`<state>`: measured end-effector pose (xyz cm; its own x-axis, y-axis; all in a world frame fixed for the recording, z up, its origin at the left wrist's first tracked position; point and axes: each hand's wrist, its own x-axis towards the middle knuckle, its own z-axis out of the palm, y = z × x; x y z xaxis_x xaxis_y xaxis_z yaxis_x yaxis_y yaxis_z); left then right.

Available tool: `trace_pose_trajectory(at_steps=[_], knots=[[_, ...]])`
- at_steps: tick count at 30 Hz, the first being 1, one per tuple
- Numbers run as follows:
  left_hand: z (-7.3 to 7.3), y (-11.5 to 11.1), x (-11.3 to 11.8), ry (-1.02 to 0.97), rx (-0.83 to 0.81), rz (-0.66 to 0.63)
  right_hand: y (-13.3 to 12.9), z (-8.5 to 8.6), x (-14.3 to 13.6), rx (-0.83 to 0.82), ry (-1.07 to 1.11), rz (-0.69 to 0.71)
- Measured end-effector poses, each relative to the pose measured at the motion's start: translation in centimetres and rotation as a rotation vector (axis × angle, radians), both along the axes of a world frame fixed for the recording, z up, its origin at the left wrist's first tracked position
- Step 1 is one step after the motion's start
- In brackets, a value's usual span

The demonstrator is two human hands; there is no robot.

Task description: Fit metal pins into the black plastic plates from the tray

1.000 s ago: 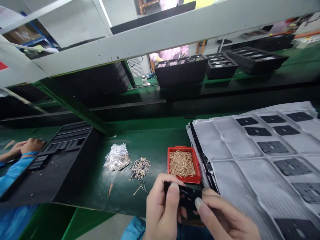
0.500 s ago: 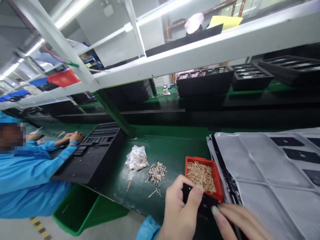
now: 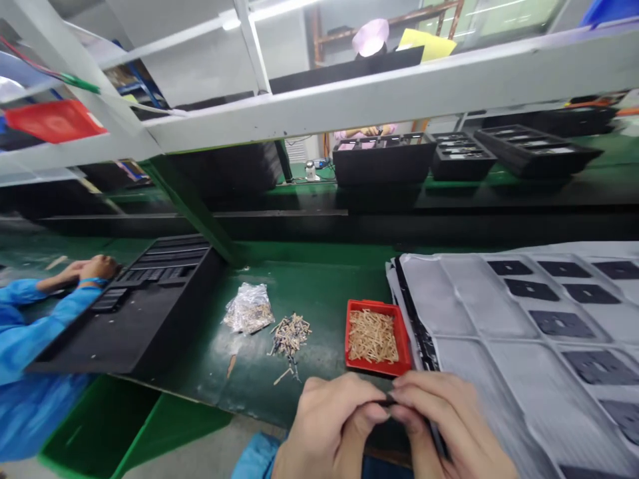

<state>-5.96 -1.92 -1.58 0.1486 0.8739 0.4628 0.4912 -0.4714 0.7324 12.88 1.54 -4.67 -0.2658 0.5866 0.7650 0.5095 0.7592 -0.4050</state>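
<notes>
- Lower middle of the frame: our left hand (image 3: 327, 426) and right hand (image 3: 452, 416) now meet fingertip to fingertip; half a second ago they sat apart along the part's broad face.
- The black part (image 3: 385, 401) shows only as a thin dark sliver between them, where its flat face showed before. We read this as a turn in the grip.
- Fingers: thumbs and forefingers of both hands pinch the sliver; how much more lies behind them we cannot tell.
- For the work, we judge handling is continuing; the part is not set down.
- Just above the hands: red tray (image 3: 406, 356) of tan slips (image 3: 372, 336).
- Right of frame: grey sheet (image 3: 464, 299) bearing black plates (image 3: 562, 324).
</notes>
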Motion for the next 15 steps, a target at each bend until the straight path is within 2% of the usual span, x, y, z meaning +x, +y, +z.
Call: trace_pose_trajectory(at_steps=[3, 5, 8, 11, 15], knots=[[0.5, 0.1, -0.4, 0.029, 0.197, -0.072, -0.3, 1.0, -1.5, -0.087, 0.158, 0.038], [1.1, 0.1, -0.7, 0.092, 0.279, -0.052, -0.3, 1.3, -2.2, -0.013, 0.273, 0.013], [2.4, -0.1, -1.3, 0.096, 0.359, -0.017, -0.6, 0.8, -2.7, 0.156, 0.353, -0.109], [3.2, -0.6, -1.6, 0.037, 0.322, 0.01, -1.1, -0.4, -2.8, 0.285, 0.352, -0.198], [3.4, -1.4, -1.2, -0.017, 0.224, 0.011, -2.0, -1.3, -3.5, 0.407, 0.42, -0.326]])
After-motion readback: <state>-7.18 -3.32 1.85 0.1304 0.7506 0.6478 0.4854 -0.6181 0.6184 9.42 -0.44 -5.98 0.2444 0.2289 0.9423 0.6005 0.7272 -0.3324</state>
